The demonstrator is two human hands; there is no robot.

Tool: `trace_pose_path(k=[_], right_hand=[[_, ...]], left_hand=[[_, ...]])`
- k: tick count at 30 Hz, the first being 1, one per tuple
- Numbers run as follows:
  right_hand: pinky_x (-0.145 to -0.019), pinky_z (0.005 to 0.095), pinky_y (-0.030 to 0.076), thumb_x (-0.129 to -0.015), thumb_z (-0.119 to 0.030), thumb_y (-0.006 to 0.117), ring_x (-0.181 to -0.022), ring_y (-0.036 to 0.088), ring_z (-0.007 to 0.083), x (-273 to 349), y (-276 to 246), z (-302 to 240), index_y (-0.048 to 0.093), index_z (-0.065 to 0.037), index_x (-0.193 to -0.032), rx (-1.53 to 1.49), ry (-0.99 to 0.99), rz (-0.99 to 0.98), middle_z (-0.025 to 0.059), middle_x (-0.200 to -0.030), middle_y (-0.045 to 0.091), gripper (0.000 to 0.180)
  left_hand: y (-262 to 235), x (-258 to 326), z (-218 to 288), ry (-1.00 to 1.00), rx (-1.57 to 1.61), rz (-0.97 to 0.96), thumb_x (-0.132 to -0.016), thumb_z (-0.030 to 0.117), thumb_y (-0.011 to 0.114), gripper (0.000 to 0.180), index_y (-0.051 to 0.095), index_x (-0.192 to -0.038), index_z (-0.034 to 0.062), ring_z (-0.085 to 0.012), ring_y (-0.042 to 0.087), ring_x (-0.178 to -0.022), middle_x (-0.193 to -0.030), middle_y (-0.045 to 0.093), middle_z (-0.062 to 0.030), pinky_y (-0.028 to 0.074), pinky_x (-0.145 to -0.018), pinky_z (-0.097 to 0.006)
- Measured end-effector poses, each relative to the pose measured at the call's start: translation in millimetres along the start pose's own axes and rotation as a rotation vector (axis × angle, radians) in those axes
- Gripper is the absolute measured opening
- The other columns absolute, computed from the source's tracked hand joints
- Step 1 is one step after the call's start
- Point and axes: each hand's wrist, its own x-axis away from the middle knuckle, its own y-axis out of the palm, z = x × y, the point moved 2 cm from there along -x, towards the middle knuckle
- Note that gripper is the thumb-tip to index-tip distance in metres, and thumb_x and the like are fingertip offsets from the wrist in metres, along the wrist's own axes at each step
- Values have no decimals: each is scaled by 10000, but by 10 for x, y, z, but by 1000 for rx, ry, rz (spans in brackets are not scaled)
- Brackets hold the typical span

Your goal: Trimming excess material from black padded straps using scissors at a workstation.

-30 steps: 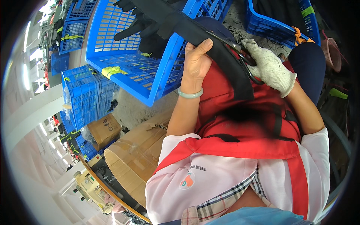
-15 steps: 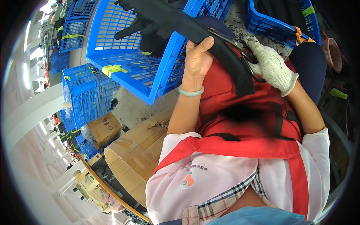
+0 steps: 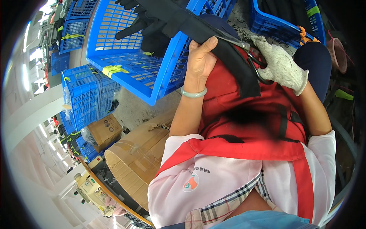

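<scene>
My left hand (image 3: 201, 57), bare with a pale bangle at the wrist, pinches a long black fabric glove (image 3: 225, 49) between thumb and fingers. The glove's cuff end hangs over my red apron (image 3: 225, 82), and its finger part reaches up over the blue crate. My right hand (image 3: 280, 63), in a white knitted glove, is closed round the black loop handles of a pair of scissors (image 3: 251, 59). The scissor blades lie along the upper edge of the black fabric, close to my left thumb; their tips are hard to make out.
A blue plastic crate (image 3: 158, 82) with more black gloves stands ahead on the left. Another blue crate (image 3: 267, 32) holding dark fabric is at the far right. Stacked blue crates (image 3: 82, 97), cardboard boxes (image 3: 137, 149) and a sewing machine (image 3: 89, 191) stand to the left.
My right hand has shifted slightly to the right with its fingers spread a little wider on the scissors. My left hand keeps its hold on the black glove, nearly unmoved.
</scene>
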Motion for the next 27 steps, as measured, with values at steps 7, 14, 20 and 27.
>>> trace_pose_path(k=[7,14,20,27], right_hand=[[-755,469,485,-782,-282,711,-890,607,428,-61,296,197,468,-27,-1296,3,-27,130,237,-927,631,623],[-798,449,495,-754,-287,737,-945,611,416,-29,58,130,411,-38,-1386,24,-81,103,232,-1022,639,753],[-789,424,505,-669,-210,745,-890,624,387,-34,-74,89,411,-20,-1381,63,-128,32,213,-969,641,809],[-771,440,501,-724,-203,737,-885,621,404,-100,206,109,428,-39,-1356,31,-33,96,230,-949,638,723]], left_hand=[[41,-6,-30,29,-59,-24,-815,-61,688,301,633,-1091,45,-186,635,-955,-1036,669,-54,499,-921,-327],[21,4,-26,9,-57,-21,-818,-48,688,280,634,-1076,46,-182,636,-941,-1024,668,-53,503,-906,-327],[-73,-4,-13,14,-45,-91,-847,-24,669,245,649,-1075,62,-224,635,-998,-1057,674,-69,502,-943,-379],[-30,9,-27,26,-16,-31,-848,-14,674,233,653,-1066,65,-222,632,-997,-1044,674,-61,500,-947,-384]])
